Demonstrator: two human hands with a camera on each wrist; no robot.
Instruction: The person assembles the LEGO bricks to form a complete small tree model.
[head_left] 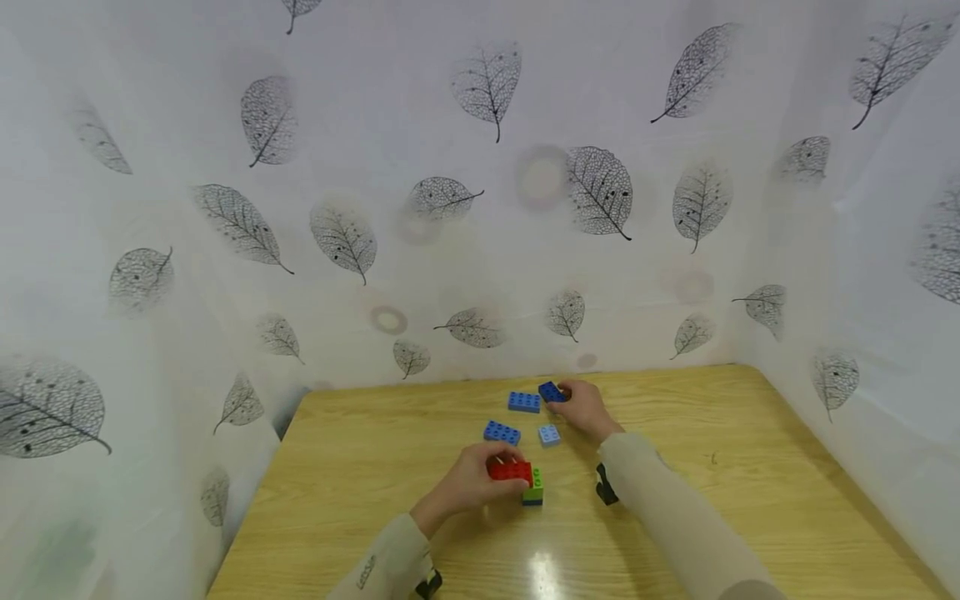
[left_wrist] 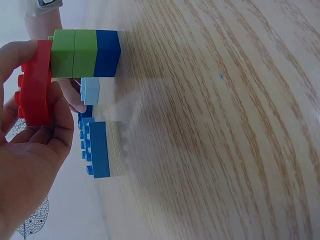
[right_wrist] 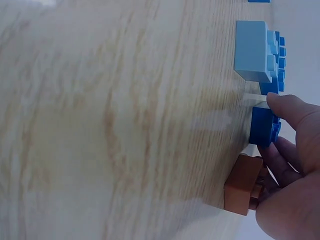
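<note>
My left hand (head_left: 474,477) grips a red brick (left_wrist: 37,87) with studs on top. One end of the red brick sits over a small stack: two green blocks (left_wrist: 75,52) on a dark blue base (left_wrist: 107,54). The rest of the red brick overhangs to the left. Farther back, my right hand (head_left: 583,410) pinches a dark blue brick (right_wrist: 262,122) between thumb and fingers, low over the table. Close beside those fingers, a brown brick (right_wrist: 242,185) shows in the right wrist view; in the head view the hand hides it.
Two blue studded bricks, one at the back (head_left: 524,402) and one nearer (head_left: 502,432), lie on the wooden table (head_left: 360,483). A light blue square brick (head_left: 549,435) sits between the hands. A leaf-patterned curtain (head_left: 480,250) rises behind the table.
</note>
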